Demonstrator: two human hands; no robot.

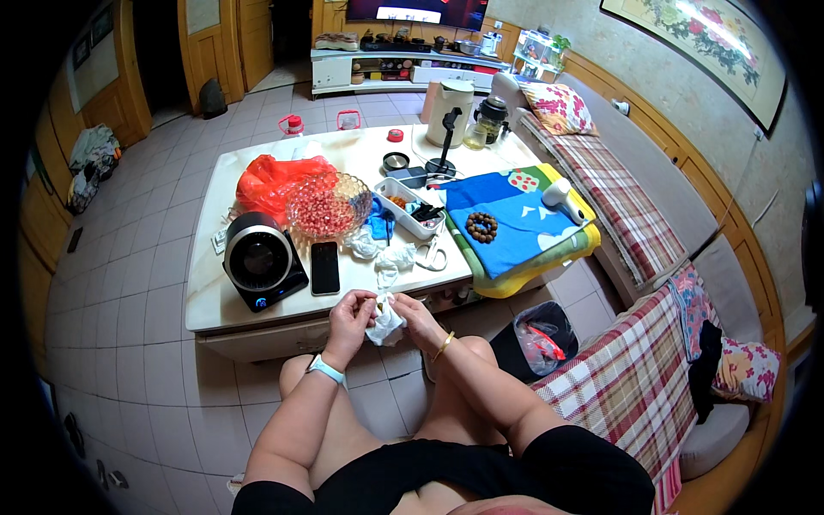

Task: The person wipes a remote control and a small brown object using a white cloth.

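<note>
Between my two hands, just off the table's front edge, is a crumpled white tissue (386, 325) with a small yellowish-brown item partly showing in its folds. My left hand (351, 318), below a watch with a pale band, pinches the tissue's left side. My right hand (418, 320), with a gold bangle at the wrist, grips its right side. On the table beyond lie more crumpled tissues (394, 259) and a pair of white-handled scissors (432, 255). A black smartphone (325, 268) rests left of them.
A marble-look table (212, 257) bears a round black device (259, 261), a glass bowl (328, 209) of reddish pieces, a red plastic bag (277, 183), a white box (412, 212), a folded blue cloth (496, 212) and a kettle (450, 109). A lined bin (537, 338) stands right, beside the sofa (618, 380).
</note>
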